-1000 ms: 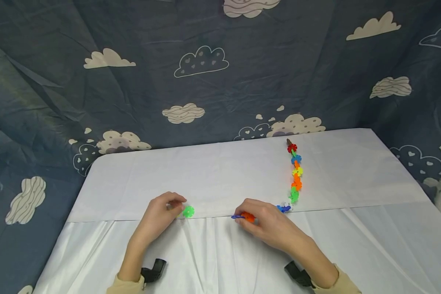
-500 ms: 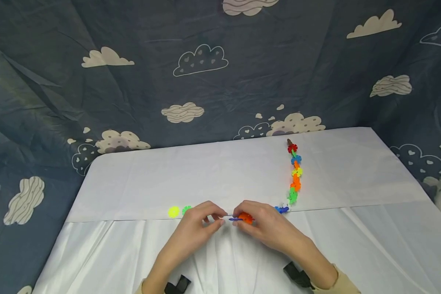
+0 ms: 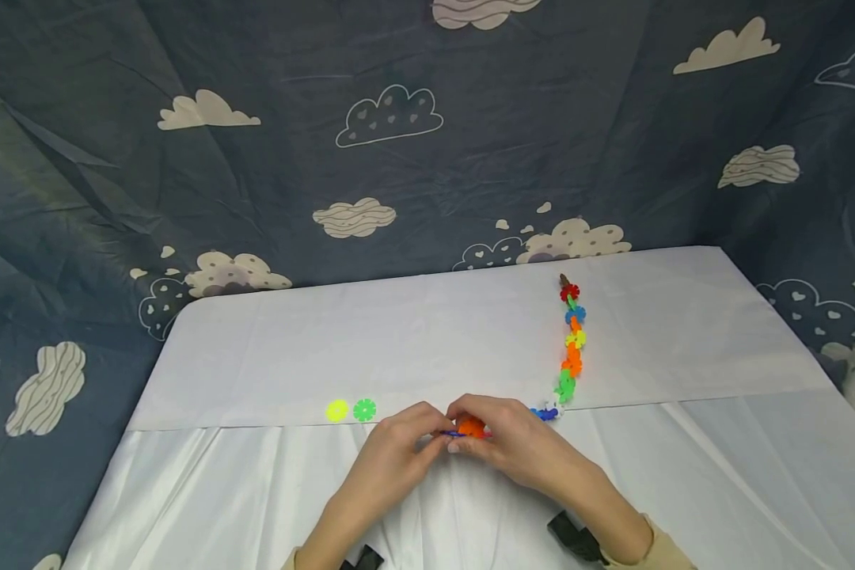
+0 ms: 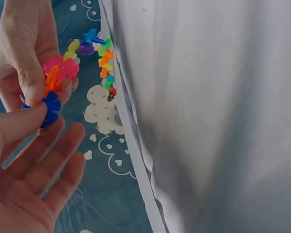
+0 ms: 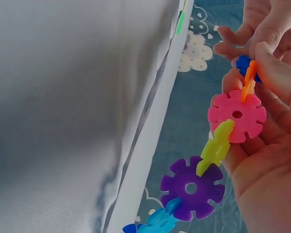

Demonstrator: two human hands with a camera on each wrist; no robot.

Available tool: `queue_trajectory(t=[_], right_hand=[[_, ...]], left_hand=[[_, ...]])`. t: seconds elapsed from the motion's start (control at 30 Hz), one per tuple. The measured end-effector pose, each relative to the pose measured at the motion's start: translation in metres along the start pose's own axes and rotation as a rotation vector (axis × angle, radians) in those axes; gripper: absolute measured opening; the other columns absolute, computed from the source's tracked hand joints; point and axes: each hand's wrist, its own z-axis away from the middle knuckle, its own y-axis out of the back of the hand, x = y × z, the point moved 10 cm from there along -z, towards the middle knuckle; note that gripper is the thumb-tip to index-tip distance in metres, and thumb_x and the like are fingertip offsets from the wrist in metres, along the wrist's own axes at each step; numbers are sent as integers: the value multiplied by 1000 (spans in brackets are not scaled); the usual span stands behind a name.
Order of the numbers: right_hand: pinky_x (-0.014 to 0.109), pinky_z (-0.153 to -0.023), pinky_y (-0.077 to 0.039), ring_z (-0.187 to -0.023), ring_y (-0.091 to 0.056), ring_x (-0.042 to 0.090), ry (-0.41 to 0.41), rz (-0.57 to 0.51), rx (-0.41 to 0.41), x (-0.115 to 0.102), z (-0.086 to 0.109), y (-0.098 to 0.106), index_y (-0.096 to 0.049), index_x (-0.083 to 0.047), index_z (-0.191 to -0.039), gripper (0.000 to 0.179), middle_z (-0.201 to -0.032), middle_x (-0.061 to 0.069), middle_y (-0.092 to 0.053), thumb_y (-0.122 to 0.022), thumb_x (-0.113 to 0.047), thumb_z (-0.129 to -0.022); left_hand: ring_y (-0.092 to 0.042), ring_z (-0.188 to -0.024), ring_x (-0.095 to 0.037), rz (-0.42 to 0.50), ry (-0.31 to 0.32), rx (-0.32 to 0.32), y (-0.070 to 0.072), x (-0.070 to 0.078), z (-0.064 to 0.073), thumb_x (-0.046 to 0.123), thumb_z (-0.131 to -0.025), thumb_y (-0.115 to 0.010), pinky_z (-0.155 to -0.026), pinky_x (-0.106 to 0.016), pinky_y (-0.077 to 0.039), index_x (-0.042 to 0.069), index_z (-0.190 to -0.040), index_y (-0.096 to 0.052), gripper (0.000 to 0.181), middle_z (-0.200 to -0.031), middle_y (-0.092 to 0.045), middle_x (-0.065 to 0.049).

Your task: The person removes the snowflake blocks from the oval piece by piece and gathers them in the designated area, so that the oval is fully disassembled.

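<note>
My left hand and right hand meet at the table's front edge, at the free end of a chain of slotted plastic flower discs. Between left thumb and fingers sits a blue disc, partly covered. The right hand pinches the chain there, around the orange disc slotted into the blue one. A pink disc lies against the right fingers, followed by yellow, purple and light blue discs. The chain's far part runs back across the table. Whether the left fingers cover another piece is hidden.
Two loose discs, yellow and green, lie near the table's front edge, left of my hands. A white cloth covers the table and hangs over its front. Behind stands a dark curtain printed with clouds.
My left hand has moved right from beside the green disc to the chain's end and now meets the right hand. It uncovered the yellow disc. The chain has shifted slightly toward me.
</note>
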Motion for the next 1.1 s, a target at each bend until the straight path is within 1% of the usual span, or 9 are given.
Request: queue_trajectory(t=[0.17, 0.3, 0.4, 0.53, 0.67, 0.8, 0.87, 0.97, 1.1], right_hand=[[28, -79, -51, -87, -58, 2, -6, -13, -8, 2, 0, 3, -65, -26, -110, 29, -100, -21, -62, -79, -27, -85], [28, -80, -51, -88, -58, 1, -32, 2, -34, 6, 2, 4, -65, -27, -111, 23, -99, -22, -62, -73, -22, -90], [29, -79, -51, -86, -58, 3, -62, -9, -71, 11, 3, 2, -65, -28, -110, 20, -96, -22, -62, -68, -18, -92], [28, -73, -50, -80, -58, 7, -74, -78, -124, 13, 3, -3, -65, -30, -102, 17, -90, -17, -63, -64, -15, -94], [27, -65, -48, -74, -56, 11, -81, -148, -155, 12, 4, -7, -64, -30, -93, 13, -83, -14, -62, -64, -17, -95], [28, -66, -48, -76, -56, 12, -76, -198, -157, 10, 4, -7, -67, -26, -94, 2, -86, -13, -63, -66, -26, -96], [28, -68, -48, -77, -57, 12, -62, -211, -150, 8, 3, -6, -69, -22, -95, 5, -87, -12, -63, -68, -27, -95], [28, -70, -49, -78, -57, 11, -41, -194, -127, 6, 3, -5, -70, -21, -96, 5, -88, -13, -64, -68, -25, -94], [27, -72, -50, -79, -58, 8, -21, -155, -91, 4, 2, -4, -70, -24, -95, 2, -89, -16, -64, -68, -24, -94]], left_hand=[[-60, -82, -4, 51, -15, 34, 7, 1, 0, 0, -85, -75, -69, -29, -54, 14, -89, -73, 14, -94, -67, 11], [-59, -82, -5, 87, -27, 54, 16, -1, 0, -6, -84, -72, -69, -24, -52, 13, -90, -73, 20, -95, -66, 11], [-61, -84, -6, 96, -69, 54, 19, 0, -1, -11, -83, -70, -71, -21, -52, 13, -90, -72, 25, -96, -67, 9], [-63, -86, -8, 81, -146, 42, 19, 4, 0, -14, -82, -70, -76, -20, -53, 13, -86, -70, 26, -95, -67, 6], [-63, -86, -7, 77, -173, 21, 18, 6, 0, -12, -83, -70, -76, -19, -52, 12, -82, -68, 25, -94, -67, 6], [-62, -84, -8, 109, -181, 11, 18, 6, 0, -14, -83, -69, -73, -19, -52, 12, -82, -68, 26, -95, -66, 5], [-62, -83, -9, 120, -196, 15, 19, 6, 0, -15, -82, -69, -72, -19, -52, 11, -82, -69, 27, -94, -67, 3], [-63, -82, -11, 127, -216, 23, 20, 5, 0, -16, -80, -70, -71, -19, -53, 10, -82, -70, 26, -94, -68, 0], [-64, -81, -12, 136, -219, 39, 22, 3, 0, -16, -79, -71, -70, -19, -53, 9, -82, -71, 26, -93, -69, -1]])
